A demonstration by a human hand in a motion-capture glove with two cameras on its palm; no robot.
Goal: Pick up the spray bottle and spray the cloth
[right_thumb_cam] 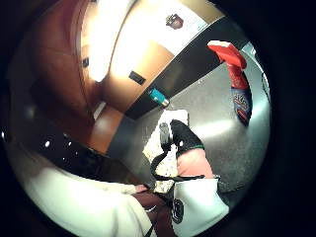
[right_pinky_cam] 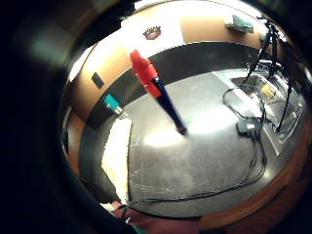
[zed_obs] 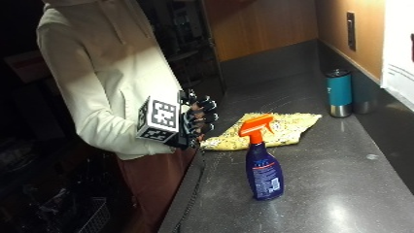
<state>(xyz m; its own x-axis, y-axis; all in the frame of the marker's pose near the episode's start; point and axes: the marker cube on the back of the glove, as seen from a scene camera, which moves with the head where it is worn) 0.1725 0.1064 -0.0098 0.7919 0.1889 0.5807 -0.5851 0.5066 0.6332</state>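
One relation decides the next move: spray bottle point(zed_obs: 262, 162) stands upright on the dark countertop point(zed_obs: 336, 194), lower centre-right of the outside view, and the gloved right hand point(zed_obs: 194, 121) hangs up and to the left of it, centre-left of frame, out past the counter's near edge and in front of the person's torso. Hand and bottle are apart w/ clear air between; nothing touches. Fingers point(zed_obs: 206, 116) look loosely curled, slightly fanned, holding nothing; palm seems to face toward the counter. Bottle's long axis runs vertical, orange trigger head on top w/ nozzle pointing to frame right, away from the hand; blue body below. Cloth point(zed_obs: 265, 131), yellowish and crumpled, lies flat on the counter just behind the bottle, centre of frame, reaching toward upper right; near the bottle, can't tell if they touch. Teal tumbler point(zed_obs: 338, 93) stands further back at upper right by the wall, well apart from both. Little-finger palm view shows the bottle standing free on the counter w/ cloth beside it. My read: reach not begun; hand needs to travel right and down across the counter edge, wrap the neck under the trigger from the back side. Only the right hand is in play; the other hand isn't clearly visible.
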